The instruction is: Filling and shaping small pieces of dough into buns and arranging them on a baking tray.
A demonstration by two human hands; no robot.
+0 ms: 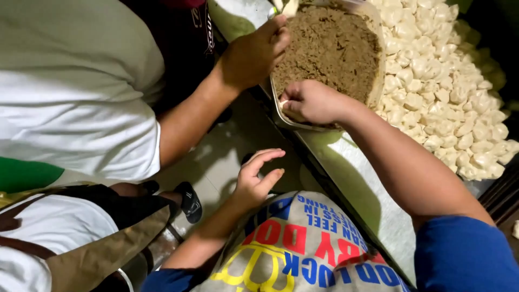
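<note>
1. Your right hand [311, 101] rests curled on the near rim of the bowl of brown filling [330, 48], pinching something pale.
2. Your left hand [257, 178] hangs open over the floor, fingers spread.
3. A co-worker's hand [254, 54] grips the bowl's left rim; dumplings [448, 92] pile to the right.

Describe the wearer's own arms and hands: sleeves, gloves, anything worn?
Both hands are bare: no gloves, rings or watch visible. The right hand leads to a bare forearm and a short blue sleeve at the upper arm. The left hand also has a bare forearm, with a dark blue sleeve edge near the frame bottom.
</note>
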